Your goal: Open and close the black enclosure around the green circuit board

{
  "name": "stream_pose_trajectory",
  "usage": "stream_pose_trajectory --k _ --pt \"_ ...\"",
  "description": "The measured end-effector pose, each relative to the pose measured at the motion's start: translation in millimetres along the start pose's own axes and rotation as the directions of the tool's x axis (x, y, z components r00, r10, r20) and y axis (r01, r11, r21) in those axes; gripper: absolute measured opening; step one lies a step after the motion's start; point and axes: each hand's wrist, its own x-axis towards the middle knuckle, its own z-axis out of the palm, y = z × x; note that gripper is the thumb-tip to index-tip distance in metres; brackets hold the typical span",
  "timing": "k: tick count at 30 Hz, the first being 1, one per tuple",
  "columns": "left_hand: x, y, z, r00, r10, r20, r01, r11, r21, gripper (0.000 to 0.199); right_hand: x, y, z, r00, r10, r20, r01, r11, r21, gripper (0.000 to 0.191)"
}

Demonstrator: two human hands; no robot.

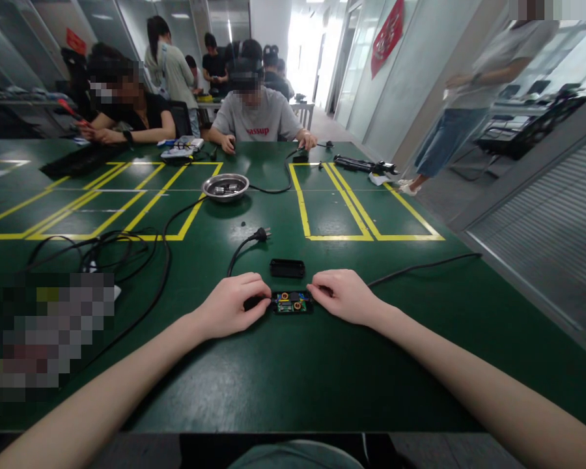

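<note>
A small black case with a green circuit board (pixel 292 303) lies on the green table, two copper coils showing on the board. My left hand (pixel 237 303) is pinched at the case's left end, where a black cable enters. At the right end, my right hand (pixel 344 296) has thumb and fingertips together by the case's edge; a black cable runs out from behind this hand. What its fingertips hold is too small to make out. Just beyond the board lies an empty black cover (pixel 287 268). A black plug (pixel 260 235) with metal pins rests behind my left hand.
A metal bowl (pixel 225 187) with small parts stands farther back. Coiled black cables (pixel 97 251) lie at the left, near a blurred-out item. Yellow tape marks the green table (pixel 254 391). Two people sit across it; a black device (pixel 364 164) lies at the back right.
</note>
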Motion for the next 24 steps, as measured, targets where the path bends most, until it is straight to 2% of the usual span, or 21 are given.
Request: stream_pose_trajectory --k 4,11,19,22,24 --pt "1.6 1.5 0.1 0.997 -0.071 0.033 0.074 0.993 -0.092 0.018 1.3 -0.5 1.0 1.000 0.016 0.024 -0.016 0.999 -0.030 0.040" --pt "1.5 1.7 1.9 0.991 -0.126 0.046 0.131 0.985 -0.114 0.022 5.5 -3.0 4.0 0.996 0.069 0.052 -0.062 0.989 -0.131 0.037" --pt "9.0 -3.0 2.1 0.986 -0.163 -0.021 0.163 0.986 -0.025 0.022 13.8 -3.0 9.2 0.993 0.112 -0.041 -0.117 0.976 -0.183 0.035" --pt "10.1 -4.7 4.7 0.983 -0.178 -0.053 0.178 0.984 -0.004 0.023 16.4 -0.4 9.9 0.987 0.134 -0.085 -0.143 0.982 -0.121 0.032" --pt "10.0 -6.3 7.4 0.970 -0.211 -0.119 0.216 0.976 0.024 0.025 16.8 2.3 10.9 0.980 0.140 -0.143 -0.146 0.989 -0.029 0.025"
